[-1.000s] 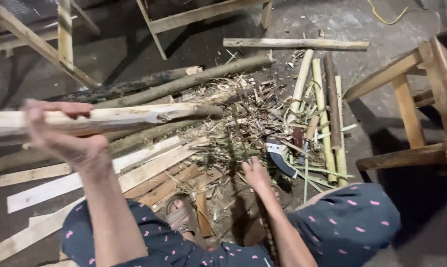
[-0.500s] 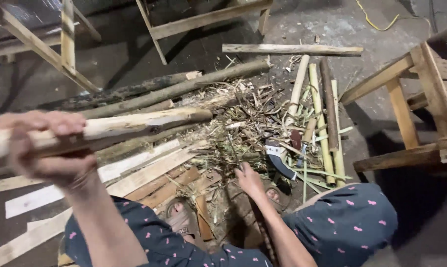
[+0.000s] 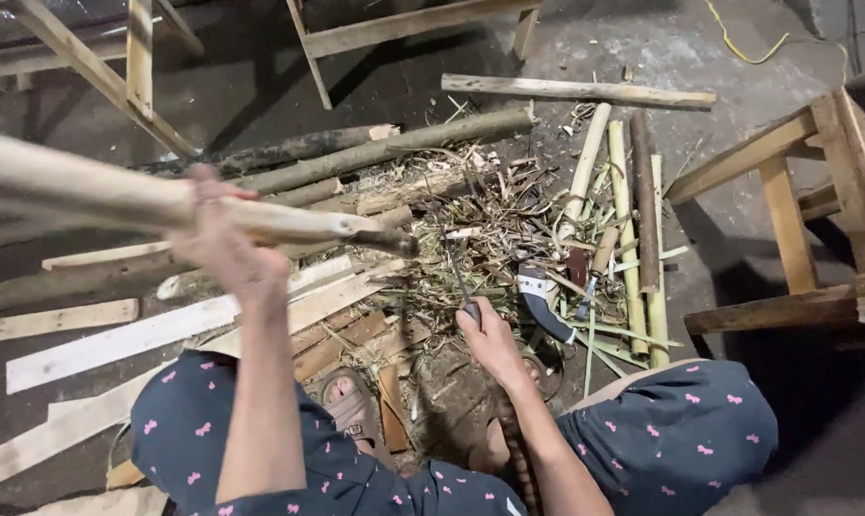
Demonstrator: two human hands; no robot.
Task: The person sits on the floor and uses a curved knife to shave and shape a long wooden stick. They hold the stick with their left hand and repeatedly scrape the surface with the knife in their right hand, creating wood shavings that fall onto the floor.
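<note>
Two hands (image 3: 224,250), one peeled pole (image 3: 117,196), perhaps five cut stalks (image 3: 620,182), one sandal (image 3: 351,406).

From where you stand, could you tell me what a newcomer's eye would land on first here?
First, the long pale peeled pole slanting across the upper left, gripped in the left hand. Next, the right hand low in the middle, holding a thin dark tool over a heap of bark scraps on the floor. To the right of that heap lie several stripped sticks side by side, with a wooden frame at the far right.
</note>
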